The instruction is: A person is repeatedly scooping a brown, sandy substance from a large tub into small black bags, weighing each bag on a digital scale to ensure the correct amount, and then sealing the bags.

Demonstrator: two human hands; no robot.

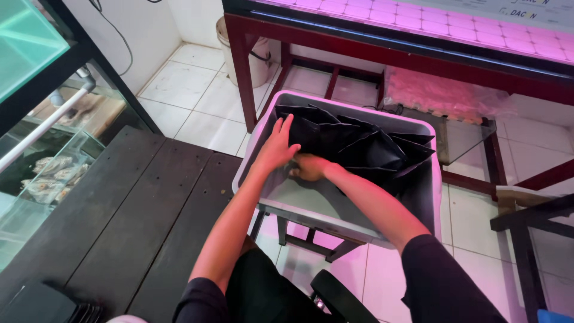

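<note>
A grey plastic bin (335, 210) stands on a small stool in front of me, holding several black folded paper bags (365, 143) standing on edge. My left hand (276, 146) lies flat against the leftmost bags with its fingers spread. My right hand (308, 167) reaches into the bin just beside it, with its fingers curled at the foot of the bags; whether it grips one I cannot tell.
A dark wooden platform (119, 215) lies to the left, beside a glass display case (42, 137). A red-framed table (382, 48) stands behind the bin, with a pale bucket (257, 57) under it. White tiled floor (197, 101) surrounds everything.
</note>
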